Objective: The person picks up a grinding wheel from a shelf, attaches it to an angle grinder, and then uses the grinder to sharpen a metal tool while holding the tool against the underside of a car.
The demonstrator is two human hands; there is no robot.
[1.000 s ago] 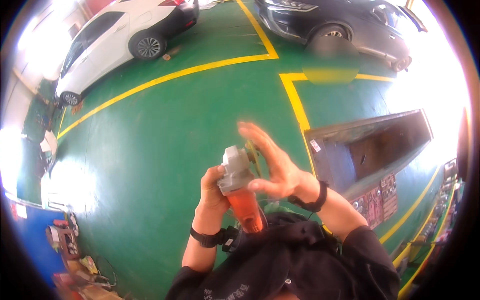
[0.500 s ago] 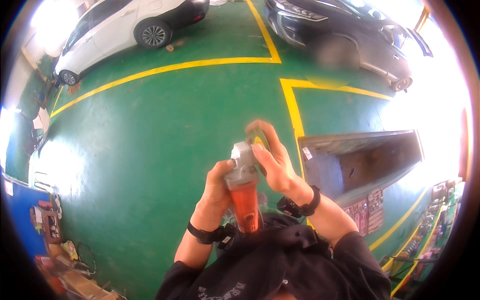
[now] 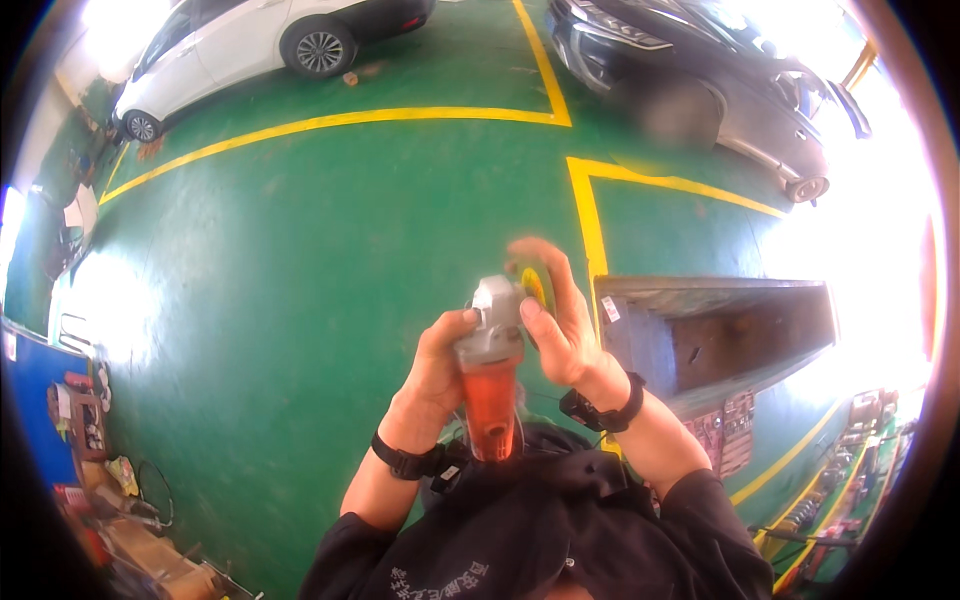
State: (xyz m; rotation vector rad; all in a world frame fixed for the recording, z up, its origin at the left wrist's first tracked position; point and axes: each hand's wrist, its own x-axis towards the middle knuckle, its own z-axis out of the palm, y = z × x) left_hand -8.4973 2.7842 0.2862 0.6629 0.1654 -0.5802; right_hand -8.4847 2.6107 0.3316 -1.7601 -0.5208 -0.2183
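An angle grinder [image 3: 490, 395] with an orange body and a grey metal head is held upright in front of my chest, its rear end close to my dark shirt. My left hand [image 3: 432, 362] is wrapped around its left side, thumb pressed on the side of the head. On the head's right side sits a thin disc [image 3: 534, 288] with a yellow face, seen nearly edge-on. My right hand [image 3: 568, 340] grips this disc, thumb at its near side and fingers curled over the far edge. The fingertips are slightly blurred.
To the right stands an open metal bin [image 3: 720, 345], with a tool set [image 3: 725, 435] beside it. Shelves of parts [image 3: 815, 510] are at the lower right. Boxes and clutter [image 3: 140, 550] lie lower left. A white car [image 3: 240, 45] and a dark car [image 3: 690, 70] stand beyond yellow floor lines.
My right hand has shifted slightly around the disc, and the disc's yellow face shows at a different angle. The grinder head has moved a little right. My left hand keeps its hold.
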